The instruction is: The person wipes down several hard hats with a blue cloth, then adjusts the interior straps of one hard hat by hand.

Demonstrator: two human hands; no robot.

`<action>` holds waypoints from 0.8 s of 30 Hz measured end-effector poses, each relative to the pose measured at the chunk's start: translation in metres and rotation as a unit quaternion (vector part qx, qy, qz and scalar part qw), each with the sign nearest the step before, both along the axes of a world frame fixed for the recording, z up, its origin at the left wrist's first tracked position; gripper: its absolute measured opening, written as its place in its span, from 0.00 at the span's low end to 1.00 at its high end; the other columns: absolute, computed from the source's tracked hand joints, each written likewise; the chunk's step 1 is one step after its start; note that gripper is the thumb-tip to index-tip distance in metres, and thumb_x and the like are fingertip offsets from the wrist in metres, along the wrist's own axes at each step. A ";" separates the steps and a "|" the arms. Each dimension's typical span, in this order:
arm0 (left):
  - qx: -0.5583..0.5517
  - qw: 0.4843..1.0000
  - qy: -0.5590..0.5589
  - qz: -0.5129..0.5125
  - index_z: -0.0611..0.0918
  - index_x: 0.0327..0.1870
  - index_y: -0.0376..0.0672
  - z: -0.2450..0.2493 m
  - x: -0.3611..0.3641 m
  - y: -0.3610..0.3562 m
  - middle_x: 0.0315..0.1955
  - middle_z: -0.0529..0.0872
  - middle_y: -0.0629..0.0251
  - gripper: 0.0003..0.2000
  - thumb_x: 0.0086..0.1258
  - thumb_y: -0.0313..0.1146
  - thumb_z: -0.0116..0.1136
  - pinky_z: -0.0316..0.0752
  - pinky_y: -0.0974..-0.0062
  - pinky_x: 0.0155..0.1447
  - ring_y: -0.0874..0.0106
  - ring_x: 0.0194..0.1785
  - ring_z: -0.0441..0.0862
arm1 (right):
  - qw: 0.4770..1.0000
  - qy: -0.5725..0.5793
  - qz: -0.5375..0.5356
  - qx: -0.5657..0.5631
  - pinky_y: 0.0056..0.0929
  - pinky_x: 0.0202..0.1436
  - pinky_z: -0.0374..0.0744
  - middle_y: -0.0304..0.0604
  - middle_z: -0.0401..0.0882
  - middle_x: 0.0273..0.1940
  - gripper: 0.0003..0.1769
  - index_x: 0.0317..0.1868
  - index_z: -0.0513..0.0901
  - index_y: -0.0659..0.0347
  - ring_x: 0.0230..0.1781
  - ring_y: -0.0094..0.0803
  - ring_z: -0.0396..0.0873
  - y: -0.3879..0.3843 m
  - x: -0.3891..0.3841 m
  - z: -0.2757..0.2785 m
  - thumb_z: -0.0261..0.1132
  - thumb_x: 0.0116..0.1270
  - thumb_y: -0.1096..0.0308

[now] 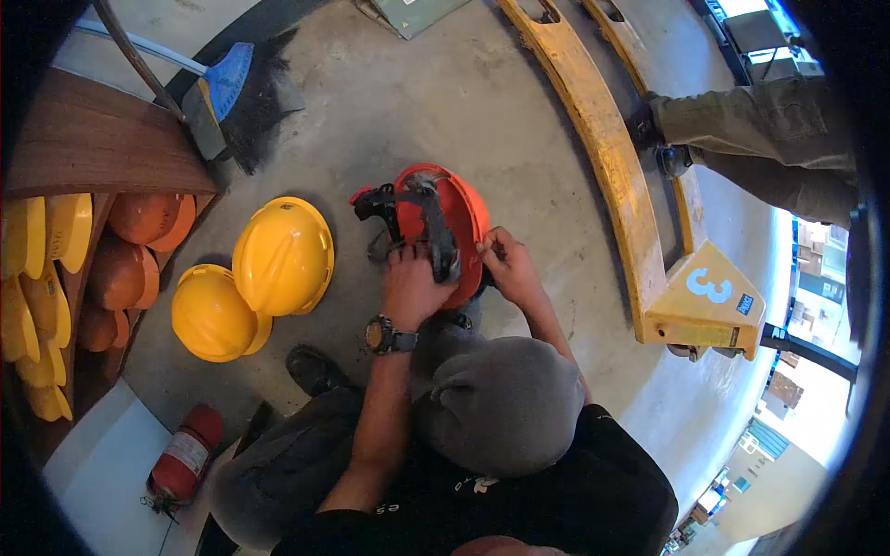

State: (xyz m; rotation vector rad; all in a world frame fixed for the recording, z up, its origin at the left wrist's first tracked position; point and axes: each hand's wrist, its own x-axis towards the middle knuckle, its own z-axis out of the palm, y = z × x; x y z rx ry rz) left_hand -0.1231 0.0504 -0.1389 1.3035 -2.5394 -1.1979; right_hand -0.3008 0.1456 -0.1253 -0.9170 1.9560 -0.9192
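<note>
A red hard hat (471, 213) is held with its hollow side showing, in front of my knees. Inside it is a dark suspension harness (432, 218), and a black strap with a red end sticks out on the left. My left hand (417, 283), with a watch (389, 335) on its wrist, reaches into the hat with fingers bent at the harness; the fingertips are partly hidden. At the right rim, my right hand (512, 267) pinches the hat's edge between thumb and curled fingers.
Two yellow hard hats (283, 255) lie on the floor to the left. Beyond them, a wooden shelf (111, 139) holds yellow and orange hard hats. A broom (232, 88), a fire extinguisher (188, 454) and a yellow pallet jack (593, 139) are around me. Another person's legs (751, 130) are at right.
</note>
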 end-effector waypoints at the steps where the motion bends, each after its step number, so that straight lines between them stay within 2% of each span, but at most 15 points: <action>1: 0.017 1.000 0.000 -0.016 0.75 0.59 0.35 0.010 0.000 -0.007 0.52 0.79 0.46 0.33 0.55 0.45 0.71 0.73 0.54 0.63 0.48 0.60 0.75 | 1.000 -0.008 -0.006 -0.009 0.27 0.32 0.70 0.39 0.72 0.24 0.12 0.36 0.74 0.64 0.26 0.23 0.67 0.003 -0.004 -0.002 0.64 0.73 0.65; 2: 0.019 1.000 0.002 -0.017 0.75 0.59 0.35 0.022 -0.002 -0.011 0.52 0.79 0.46 0.33 0.55 0.45 0.71 0.73 0.54 0.63 0.48 0.60 0.75 | 1.000 -0.016 -0.012 -0.019 0.27 0.32 0.70 0.37 0.71 0.25 0.12 0.36 0.73 0.63 0.26 0.22 0.66 0.005 -0.006 -0.004 0.64 0.74 0.65; 4: -0.036 0.997 0.033 0.065 0.77 0.49 0.37 0.042 -0.004 -0.017 0.47 0.83 0.50 0.26 0.50 0.38 0.75 0.75 0.54 0.56 0.49 0.51 0.81 | 0.999 -0.033 -0.013 -0.023 0.26 0.32 0.69 0.35 0.70 0.26 0.12 0.36 0.73 0.63 0.27 0.21 0.66 0.006 -0.006 -0.010 0.63 0.74 0.65; 6: 0.001 0.996 0.021 0.089 0.77 0.48 0.37 0.047 -0.005 -0.017 0.47 0.83 0.49 0.26 0.50 0.37 0.75 0.76 0.54 0.55 0.48 0.49 0.81 | 0.998 -0.051 -0.015 -0.030 0.25 0.33 0.69 0.33 0.68 0.27 0.12 0.36 0.72 0.62 0.28 0.20 0.65 0.003 -0.008 -0.013 0.63 0.75 0.65; 7: 0.038 0.993 0.007 0.111 0.77 0.47 0.38 0.050 -0.005 -0.016 0.46 0.83 0.47 0.25 0.50 0.36 0.76 0.76 0.54 0.53 0.48 0.48 0.82 | 0.998 -0.061 -0.012 -0.023 0.23 0.37 0.70 0.32 0.70 0.29 0.12 0.37 0.73 0.62 0.32 0.19 0.67 0.002 -0.009 -0.015 0.62 0.76 0.64; 8: 0.039 0.993 0.006 0.110 0.77 0.47 0.38 0.054 -0.004 -0.015 0.46 0.83 0.47 0.25 0.50 0.36 0.76 0.76 0.54 0.53 0.48 0.48 0.82 | 0.997 -0.072 -0.010 -0.015 0.22 0.42 0.71 0.31 0.72 0.31 0.12 0.38 0.74 0.62 0.35 0.19 0.69 0.002 -0.008 -0.015 0.62 0.77 0.63; 10: -0.007 0.986 0.054 0.160 0.76 0.48 0.38 0.066 -0.004 -0.014 0.39 0.85 0.50 0.25 0.52 0.36 0.76 0.78 0.58 0.47 0.52 0.42 0.85 | 0.997 -0.080 -0.015 -0.019 0.22 0.42 0.71 0.30 0.72 0.31 0.12 0.38 0.74 0.62 0.35 0.19 0.69 0.001 -0.007 -0.015 0.62 0.77 0.63; 11: -0.007 0.986 0.053 0.159 0.76 0.48 0.38 0.073 -0.003 -0.017 0.39 0.85 0.50 0.25 0.52 0.36 0.76 0.78 0.58 0.47 0.52 0.42 0.85 | 0.996 -0.087 -0.020 -0.023 0.23 0.42 0.71 0.30 0.71 0.31 0.12 0.38 0.74 0.62 0.35 0.19 0.68 0.001 -0.006 -0.015 0.62 0.77 0.63; 13: 0.142 0.984 0.066 0.088 0.77 0.45 0.36 0.083 -0.001 -0.023 0.31 0.86 0.54 0.21 0.56 0.34 0.75 0.79 0.62 0.42 0.57 0.36 0.86 | 0.995 -0.080 -0.025 -0.045 0.22 0.39 0.69 0.29 0.69 0.30 0.11 0.37 0.73 0.61 0.33 0.18 0.66 0.003 -0.001 -0.017 0.62 0.76 0.64; 14: 0.138 0.984 0.069 0.088 0.77 0.45 0.36 0.078 -0.003 -0.021 0.31 0.86 0.54 0.21 0.56 0.34 0.75 0.79 0.62 0.42 0.57 0.36 0.86 | 0.995 -0.068 -0.028 -0.071 0.21 0.35 0.67 0.29 0.66 0.29 0.11 0.36 0.72 0.61 0.31 0.17 0.63 0.000 -0.001 -0.019 0.62 0.76 0.66; 16: 0.111 0.983 0.107 0.100 0.80 0.40 0.37 0.057 -0.009 -0.011 0.28 0.87 0.57 0.14 0.60 0.32 0.72 0.79 0.67 0.38 0.62 0.31 0.87 | 0.994 -0.077 -0.035 -0.066 0.21 0.36 0.68 0.29 0.66 0.29 0.10 0.36 0.72 0.61 0.31 0.17 0.64 0.004 0.000 -0.021 0.62 0.76 0.67; 19: 0.109 0.972 0.172 0.117 0.84 0.38 0.34 0.037 -0.015 -0.006 0.31 0.88 0.55 0.08 0.65 0.29 0.69 0.80 0.68 0.39 0.64 0.33 0.88 | 0.994 -0.086 -0.039 -0.061 0.21 0.37 0.68 0.29 0.67 0.30 0.09 0.37 0.73 0.61 0.32 0.17 0.64 0.001 -0.001 -0.020 0.61 0.76 0.68; 20: 0.112 0.972 0.170 0.116 0.84 0.38 0.34 0.035 -0.016 -0.001 0.31 0.88 0.55 0.08 0.65 0.29 0.69 0.80 0.68 0.39 0.64 0.33 0.88 | 0.994 -0.085 -0.037 -0.061 0.22 0.38 0.69 0.30 0.67 0.30 0.09 0.37 0.73 0.62 0.32 0.18 0.64 0.003 0.000 -0.020 0.61 0.76 0.68; 22: 0.154 0.939 0.286 0.113 0.86 0.44 0.33 0.028 -0.020 0.002 0.34 0.88 0.54 0.08 0.67 0.27 0.67 0.80 0.71 0.39 0.67 0.34 0.88 | 0.992 -0.095 -0.044 -0.070 0.22 0.38 0.68 0.30 0.67 0.30 0.09 0.37 0.72 0.62 0.32 0.18 0.64 0.002 0.004 -0.020 0.61 0.76 0.68; 24: 0.140 0.945 0.274 0.113 0.86 0.45 0.32 0.021 -0.020 0.006 0.34 0.88 0.54 0.09 0.67 0.27 0.66 0.81 0.71 0.40 0.68 0.34 0.88 | 0.990 -0.104 -0.051 -0.082 0.22 0.38 0.68 0.30 0.67 0.30 0.09 0.37 0.72 0.62 0.32 0.18 0.64 0.002 0.009 -0.022 0.60 0.76 0.68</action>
